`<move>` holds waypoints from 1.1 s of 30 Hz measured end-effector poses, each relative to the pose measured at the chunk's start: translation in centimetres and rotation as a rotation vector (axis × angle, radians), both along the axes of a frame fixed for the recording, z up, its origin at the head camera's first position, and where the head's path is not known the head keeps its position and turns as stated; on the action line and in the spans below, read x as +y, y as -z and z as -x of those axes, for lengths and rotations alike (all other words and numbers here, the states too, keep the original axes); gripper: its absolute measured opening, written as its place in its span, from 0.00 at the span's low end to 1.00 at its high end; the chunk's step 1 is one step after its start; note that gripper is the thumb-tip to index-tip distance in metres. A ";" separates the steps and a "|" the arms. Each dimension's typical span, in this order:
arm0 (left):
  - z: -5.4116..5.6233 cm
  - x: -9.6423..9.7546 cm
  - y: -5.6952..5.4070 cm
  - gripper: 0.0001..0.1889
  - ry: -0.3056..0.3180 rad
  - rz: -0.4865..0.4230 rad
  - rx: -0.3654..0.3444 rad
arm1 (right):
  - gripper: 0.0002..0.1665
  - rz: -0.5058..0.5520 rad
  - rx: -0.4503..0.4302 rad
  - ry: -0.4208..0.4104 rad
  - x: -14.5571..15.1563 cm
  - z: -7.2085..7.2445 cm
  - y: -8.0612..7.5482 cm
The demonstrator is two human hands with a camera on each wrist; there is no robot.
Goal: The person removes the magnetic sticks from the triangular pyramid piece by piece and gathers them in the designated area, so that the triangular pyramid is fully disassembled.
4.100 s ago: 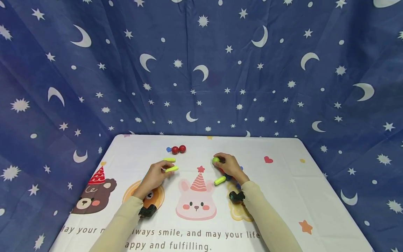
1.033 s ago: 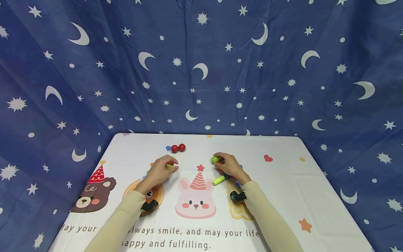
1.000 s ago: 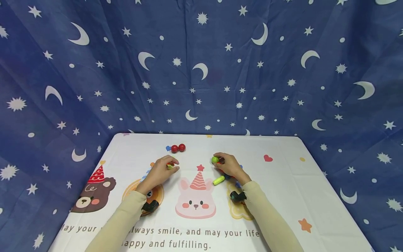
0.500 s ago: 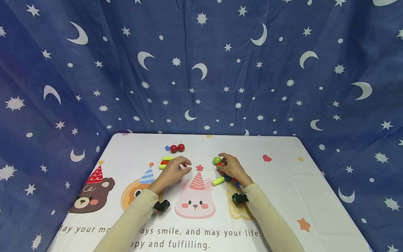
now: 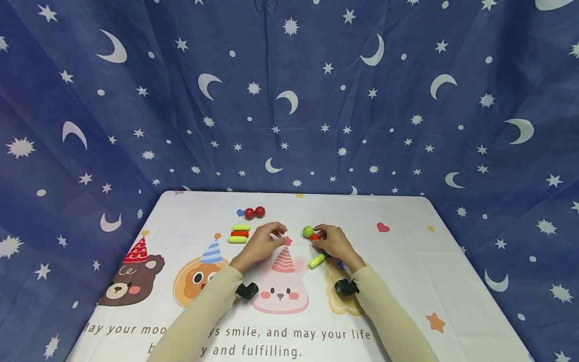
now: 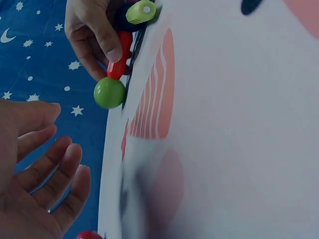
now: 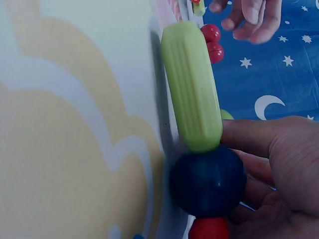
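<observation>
My left hand [image 5: 262, 242] hovers in the middle of the table; in the left wrist view its fingers [image 6: 67, 196] are spread with nothing between them. My right hand [image 5: 335, 242] pinches a red rod [image 6: 118, 57] between thumb and fingers. At one end of that rod sits a green ball [image 6: 109, 93]; at the other, a dark blue ball [image 7: 208, 181]. A yellow-green rod [image 7: 192, 87] sticks out from the blue ball, and another red piece [image 7: 209, 228] touches it below. The palm hides part of this joined row in the head view.
Left of my left hand, two yellow-green rods [image 5: 237, 240] lie parallel with a red rod [image 5: 239, 234] between them. Two red balls [image 5: 255, 213] rest side by side farther back. A starry blue curtain [image 5: 289, 100] hangs behind the white printed tablecloth [image 5: 398, 281].
My left hand held a yellow-green rod earlier; it has left the rods lying in a row and moved right, toward my right hand. The right hand's joined pieces have shifted slightly.
</observation>
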State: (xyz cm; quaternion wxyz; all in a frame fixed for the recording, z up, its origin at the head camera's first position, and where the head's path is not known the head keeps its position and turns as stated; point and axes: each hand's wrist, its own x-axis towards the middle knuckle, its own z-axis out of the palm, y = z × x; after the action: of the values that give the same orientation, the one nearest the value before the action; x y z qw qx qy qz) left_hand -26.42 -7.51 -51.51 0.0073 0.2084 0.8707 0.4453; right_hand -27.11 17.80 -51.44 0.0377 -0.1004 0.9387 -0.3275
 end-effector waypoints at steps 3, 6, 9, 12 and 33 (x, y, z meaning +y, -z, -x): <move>0.4 0.7 0.3 0.16 0.003 -0.022 -0.022 | 0.22 0.000 0.022 -0.008 -0.1 0.1 0.1; 0.7 1.3 0.7 0.17 0.012 -0.061 -0.044 | 0.21 0.001 0.035 -0.017 -0.1 0.1 0.1; 1.0 1.9 1.0 0.19 0.020 -0.083 -0.061 | 0.20 0.013 0.035 -0.010 -0.3 0.2 0.0; 1.1 2.2 1.2 0.20 0.012 -0.083 -0.081 | 0.18 0.024 0.035 0.007 -0.4 0.2 -0.1; 1.4 3.6 2.0 0.23 0.038 -0.083 -0.132 | 0.16 0.030 0.080 -0.093 -0.8 -0.3 0.1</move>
State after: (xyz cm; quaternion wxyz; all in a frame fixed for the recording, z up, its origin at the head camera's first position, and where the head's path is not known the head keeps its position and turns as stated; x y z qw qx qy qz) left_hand -27.77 -3.93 -53.49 0.0645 0.1953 0.8450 0.4937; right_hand -26.81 17.02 -51.54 0.0138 -0.1574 0.9289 -0.3350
